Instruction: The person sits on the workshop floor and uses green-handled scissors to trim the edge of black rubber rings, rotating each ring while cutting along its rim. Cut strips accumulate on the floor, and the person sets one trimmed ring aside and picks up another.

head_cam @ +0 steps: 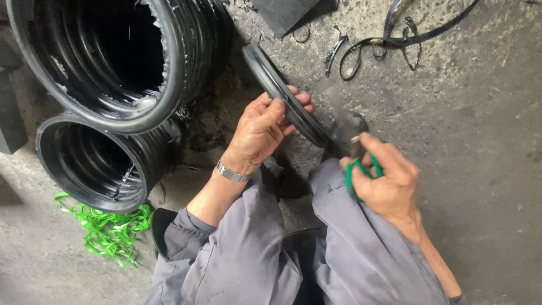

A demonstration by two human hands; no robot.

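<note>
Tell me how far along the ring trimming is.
Done: black trimmings lie on the floor. In hand: the left hand grips one ring while the right hand works green-handled scissors at its edge. Two stacks of rings stand alongside; whether they are trimmed cannot be told.

1. Grey work trousers (350, 248), creased and dust-marked.
2. Metal link bracelet (232, 173) on the left wrist.
3. Both forearms bare; no gloves on left hand (261, 131) or right hand (389, 181).
</note>
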